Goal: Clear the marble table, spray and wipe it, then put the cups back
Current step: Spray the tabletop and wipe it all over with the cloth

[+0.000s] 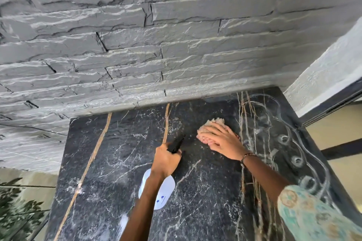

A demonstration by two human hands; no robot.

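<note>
A black marble table (109, 162) with white and gold veins fills the lower half of the head view. My left hand (166, 159) grips the black trigger head of a white spray bottle (166, 190), nozzle pointing away over the middle of the slab. My right hand (219, 140) lies flat, fingers spread, pressing a pinkish-beige cloth (212, 123) onto the marble toward the far right. Wet smear trails and round ring marks (297, 160) show along the right side. No cups are in view.
A grey stacked-stone wall (156, 35) rises directly behind the table's far edge. A pale textured wall and dark frame (329, 92) stand at the right. Green foliage (17, 207) shows beyond the left edge, and the floor beyond the right edge.
</note>
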